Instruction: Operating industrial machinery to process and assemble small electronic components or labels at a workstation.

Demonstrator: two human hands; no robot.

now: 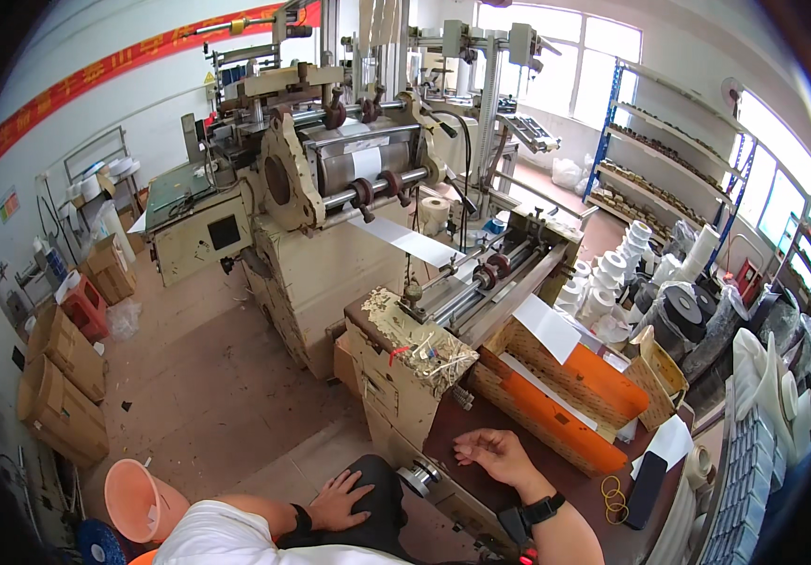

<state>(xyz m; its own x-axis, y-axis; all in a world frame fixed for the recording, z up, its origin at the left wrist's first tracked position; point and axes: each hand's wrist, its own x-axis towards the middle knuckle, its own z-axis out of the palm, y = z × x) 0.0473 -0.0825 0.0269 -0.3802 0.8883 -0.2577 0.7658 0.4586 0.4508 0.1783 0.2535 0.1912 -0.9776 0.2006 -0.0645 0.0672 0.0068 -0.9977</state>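
Note:
My left hand lies flat on my dark-trousered knee, its fingers spread and holding nothing. Over the dark red tabletop at the machine's delivery end, my right hand is held with loosely bent fingers and nothing visible in them. Just beyond it stands an orange and brown cardboard trough. A white paper sheet hangs from the rollers into the trough's far end. The paper web runs to those rollers from the large press.
Right of my right hand lie yellow rings and a dark oblong case. Scraps cover the machine's corner top. A pink bin and cardboard boxes stand at left. White rolls and shelves are at right.

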